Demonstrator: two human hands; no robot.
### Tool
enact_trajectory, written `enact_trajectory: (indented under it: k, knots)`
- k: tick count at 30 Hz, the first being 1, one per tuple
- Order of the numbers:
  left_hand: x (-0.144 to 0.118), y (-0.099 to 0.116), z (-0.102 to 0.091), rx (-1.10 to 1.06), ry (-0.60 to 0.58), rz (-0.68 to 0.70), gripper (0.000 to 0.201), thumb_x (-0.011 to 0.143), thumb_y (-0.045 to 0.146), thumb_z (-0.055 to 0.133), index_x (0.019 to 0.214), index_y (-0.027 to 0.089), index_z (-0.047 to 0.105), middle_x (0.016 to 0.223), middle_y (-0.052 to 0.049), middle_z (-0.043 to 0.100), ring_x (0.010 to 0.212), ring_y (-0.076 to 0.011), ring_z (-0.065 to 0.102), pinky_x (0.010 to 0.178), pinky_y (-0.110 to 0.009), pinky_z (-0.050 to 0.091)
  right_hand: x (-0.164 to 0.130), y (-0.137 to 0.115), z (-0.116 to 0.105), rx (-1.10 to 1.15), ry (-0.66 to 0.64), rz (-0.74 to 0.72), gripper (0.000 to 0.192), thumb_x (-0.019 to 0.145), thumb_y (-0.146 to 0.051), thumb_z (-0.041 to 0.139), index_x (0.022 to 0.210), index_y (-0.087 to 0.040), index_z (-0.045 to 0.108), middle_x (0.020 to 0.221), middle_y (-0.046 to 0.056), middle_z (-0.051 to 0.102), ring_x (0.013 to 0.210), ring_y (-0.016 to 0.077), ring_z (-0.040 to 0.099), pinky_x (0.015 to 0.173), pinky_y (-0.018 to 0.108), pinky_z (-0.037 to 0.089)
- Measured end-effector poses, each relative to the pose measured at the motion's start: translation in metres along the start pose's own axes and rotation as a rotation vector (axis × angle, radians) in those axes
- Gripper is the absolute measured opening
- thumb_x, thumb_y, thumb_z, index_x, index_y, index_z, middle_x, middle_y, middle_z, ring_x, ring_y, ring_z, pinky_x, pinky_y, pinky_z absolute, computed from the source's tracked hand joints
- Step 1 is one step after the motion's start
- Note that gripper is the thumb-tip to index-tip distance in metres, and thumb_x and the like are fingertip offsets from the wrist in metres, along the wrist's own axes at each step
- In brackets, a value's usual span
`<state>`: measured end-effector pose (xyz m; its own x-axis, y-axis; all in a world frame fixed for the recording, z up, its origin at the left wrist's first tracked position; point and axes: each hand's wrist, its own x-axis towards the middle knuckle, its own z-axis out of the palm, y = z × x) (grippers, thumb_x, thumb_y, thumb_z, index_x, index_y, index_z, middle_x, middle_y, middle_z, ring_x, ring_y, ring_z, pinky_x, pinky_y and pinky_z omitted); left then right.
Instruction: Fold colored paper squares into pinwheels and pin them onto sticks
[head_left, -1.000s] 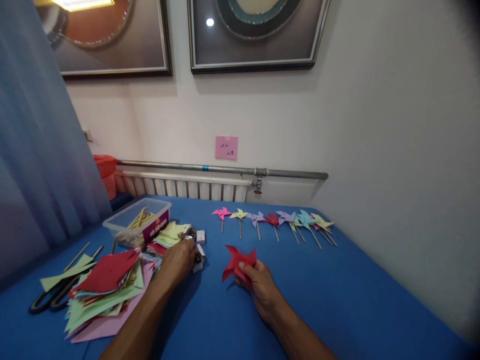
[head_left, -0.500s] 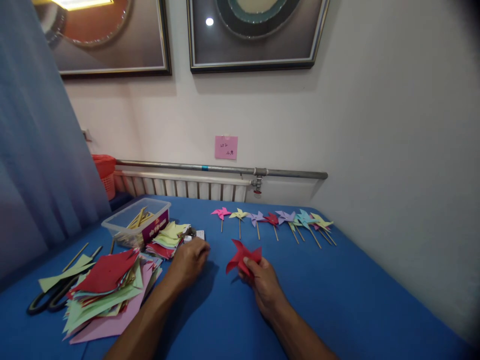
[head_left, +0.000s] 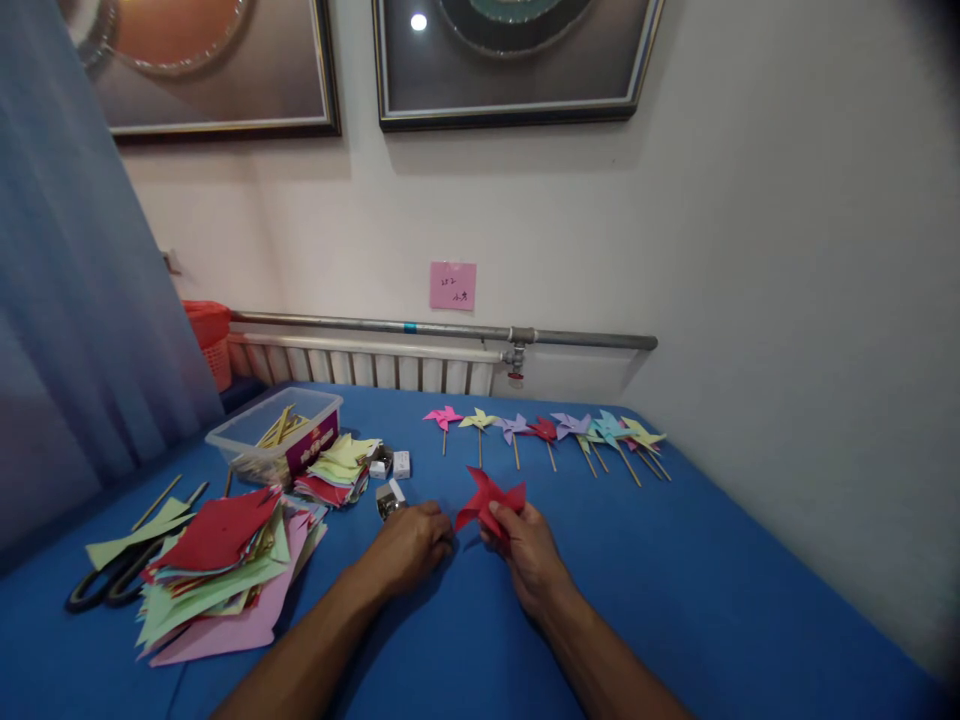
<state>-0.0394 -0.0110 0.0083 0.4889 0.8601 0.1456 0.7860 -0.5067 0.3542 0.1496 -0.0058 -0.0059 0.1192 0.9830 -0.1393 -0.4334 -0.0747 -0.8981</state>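
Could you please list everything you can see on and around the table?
folded pinwheel: one, red, right hand
finished pinwheels: about seven, mixed colours, far row
paper stack: one, mixed colours, left
small stack: one, mostly yellow-green, by tub
tub: one, clear, holding sticks
scissors: one, black, far left
small boxes: several, white, centre
note: one, pink, wall
table: blue
left hand: closed, beside pinwheel
right hand: fingers pinching pinwheel

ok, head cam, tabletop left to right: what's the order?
scissors → loose paper pile → left hand → red pinwheel held by the right hand → row of finished pinwheels at the far edge.
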Motion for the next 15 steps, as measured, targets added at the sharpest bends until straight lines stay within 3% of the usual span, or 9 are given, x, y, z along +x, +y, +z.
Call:
enact_trajectory:
  k: [4,8,15]
  knots:
    - [-0.003,-0.004,-0.012,-0.005,0.036,-0.03,0.02,0.091,0.017,0.05,0.087,0.019,0.07,0.092,-0.006,0.07,0.087,-0.0195,0.064,0.077,-0.028,0.041,0.002,0.0,-0.001,-0.004,0.017,0.0,0.035,0.059,-0.036,0.089,0.074,-0.019,0.064,0.061,-0.002,0.067,0.055,0.0129,0.06,0.058,0.027,0.052]
    - [-0.007,-0.005,-0.023,-0.034,-0.012,-0.042,0.021,0.085,0.012,0.052,0.081,0.021,0.071,0.087,-0.004,0.072,0.083,-0.018,0.064,0.075,-0.027,0.04,0.003,0.0,-0.001,-0.002,0.014,-0.004,0.033,0.059,-0.035,0.089,0.073,-0.018,0.064,0.06,-0.002,0.067,0.056,0.013,0.061,0.059,0.026,0.052]
    - [-0.007,-0.001,-0.017,0.024,-0.051,0.041,0.021,0.085,0.015,0.055,0.086,0.021,0.074,0.093,-0.006,0.074,0.087,-0.0204,0.066,0.077,-0.029,0.042,0.002,0.0,-0.002,-0.017,0.028,-0.006,0.034,0.058,-0.036,0.088,0.071,-0.019,0.063,0.058,-0.003,0.065,0.052,0.0125,0.058,0.056,0.026,0.051]
